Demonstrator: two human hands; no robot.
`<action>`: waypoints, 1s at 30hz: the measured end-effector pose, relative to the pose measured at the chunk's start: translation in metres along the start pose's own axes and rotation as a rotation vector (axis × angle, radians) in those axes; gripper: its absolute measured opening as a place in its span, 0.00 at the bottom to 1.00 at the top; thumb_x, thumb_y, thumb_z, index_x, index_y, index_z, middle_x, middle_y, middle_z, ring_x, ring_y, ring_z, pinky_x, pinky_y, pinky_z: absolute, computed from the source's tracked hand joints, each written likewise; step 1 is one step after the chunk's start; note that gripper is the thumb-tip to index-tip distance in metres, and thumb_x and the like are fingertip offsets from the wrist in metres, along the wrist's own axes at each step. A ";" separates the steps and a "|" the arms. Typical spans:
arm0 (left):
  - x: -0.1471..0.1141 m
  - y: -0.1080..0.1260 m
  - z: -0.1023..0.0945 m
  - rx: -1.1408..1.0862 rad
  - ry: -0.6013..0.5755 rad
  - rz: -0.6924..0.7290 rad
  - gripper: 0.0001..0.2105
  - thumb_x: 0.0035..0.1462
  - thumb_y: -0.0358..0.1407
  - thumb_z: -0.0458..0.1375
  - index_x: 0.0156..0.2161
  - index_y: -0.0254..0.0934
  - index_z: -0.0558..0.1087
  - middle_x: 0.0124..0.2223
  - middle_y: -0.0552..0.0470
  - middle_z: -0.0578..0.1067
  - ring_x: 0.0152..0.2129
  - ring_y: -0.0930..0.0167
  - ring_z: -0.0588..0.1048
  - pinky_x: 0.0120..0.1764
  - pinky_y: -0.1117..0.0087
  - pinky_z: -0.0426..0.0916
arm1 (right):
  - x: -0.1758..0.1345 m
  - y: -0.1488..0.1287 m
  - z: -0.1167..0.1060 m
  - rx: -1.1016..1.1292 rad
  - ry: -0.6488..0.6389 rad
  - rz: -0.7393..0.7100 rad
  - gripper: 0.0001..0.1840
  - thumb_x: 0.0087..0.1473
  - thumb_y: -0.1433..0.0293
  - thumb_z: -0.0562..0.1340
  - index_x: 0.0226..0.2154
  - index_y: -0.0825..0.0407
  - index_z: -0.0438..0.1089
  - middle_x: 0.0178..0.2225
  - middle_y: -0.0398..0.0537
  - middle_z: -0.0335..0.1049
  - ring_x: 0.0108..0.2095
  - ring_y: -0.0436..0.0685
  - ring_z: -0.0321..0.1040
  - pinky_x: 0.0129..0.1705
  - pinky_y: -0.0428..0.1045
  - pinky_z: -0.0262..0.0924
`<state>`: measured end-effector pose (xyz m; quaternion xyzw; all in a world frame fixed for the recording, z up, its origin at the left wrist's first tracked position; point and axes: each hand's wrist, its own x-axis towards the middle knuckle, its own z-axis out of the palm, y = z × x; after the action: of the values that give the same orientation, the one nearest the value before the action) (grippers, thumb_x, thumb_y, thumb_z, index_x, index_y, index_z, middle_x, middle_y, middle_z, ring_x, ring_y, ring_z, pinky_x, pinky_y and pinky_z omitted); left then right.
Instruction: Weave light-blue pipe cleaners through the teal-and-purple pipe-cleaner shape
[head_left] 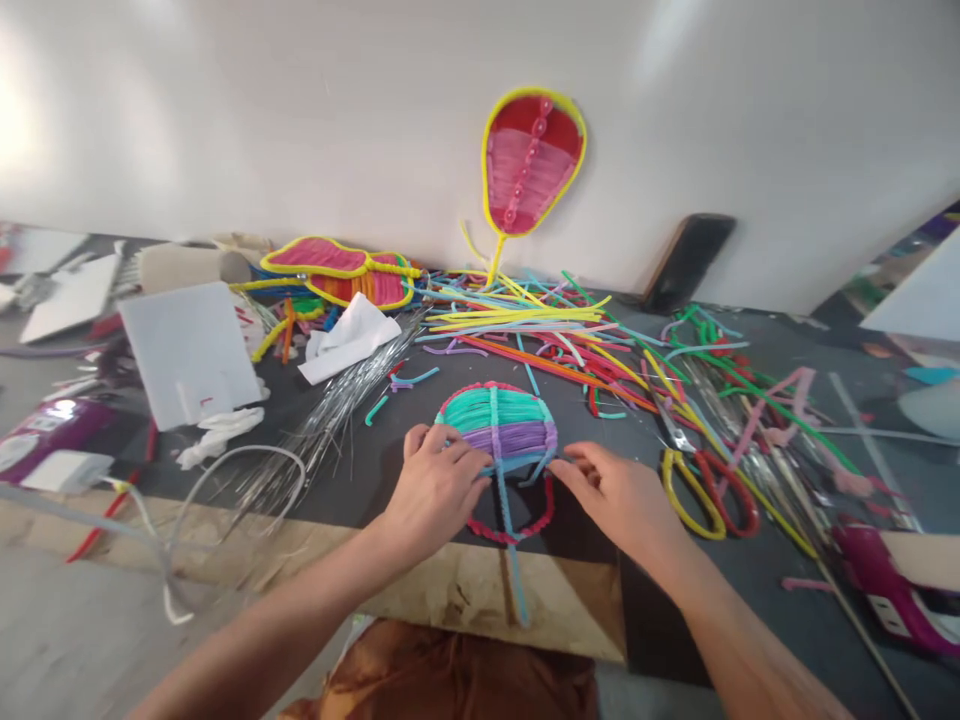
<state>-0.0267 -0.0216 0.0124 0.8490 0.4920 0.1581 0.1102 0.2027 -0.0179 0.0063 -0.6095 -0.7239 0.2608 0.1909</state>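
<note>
Left hand (437, 487) and right hand (621, 497) are bare up the forearms (724, 615); the garment (457, 672) is creased rust-brown cloth.

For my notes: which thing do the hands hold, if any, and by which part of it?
The left hand holds the round fuzzy-wire piece by its left side; whether the right hand pinches its right edge cannot be told.

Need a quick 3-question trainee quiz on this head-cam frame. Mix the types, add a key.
1. True or false: the scissors lie to the right of the right hand.

2. On the rounded pipe-cleaner piece that the left hand touches, which colour comes directly below the teal band?
A) orange
B) purple
C) yellow

3. Fill in: the pink-and-red teardrop-shaped piece at the back is edged in ____.

Key:
1. True
2. B
3. yellow
</note>
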 end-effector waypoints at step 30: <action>0.022 -0.003 -0.001 -0.206 -0.202 -0.217 0.05 0.54 0.35 0.54 0.31 0.41 0.72 0.35 0.55 0.76 0.42 0.64 0.67 0.43 0.58 0.51 | -0.014 -0.011 0.048 -0.184 0.044 -0.468 0.07 0.57 0.73 0.56 0.35 0.52 0.70 0.34 0.49 0.69 0.36 0.57 0.60 0.38 0.52 0.55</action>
<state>-0.0190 -0.0013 0.0157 0.7865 0.5485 0.1089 0.2621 0.1685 -0.0394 -0.0242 -0.4456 -0.8616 0.1294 0.2056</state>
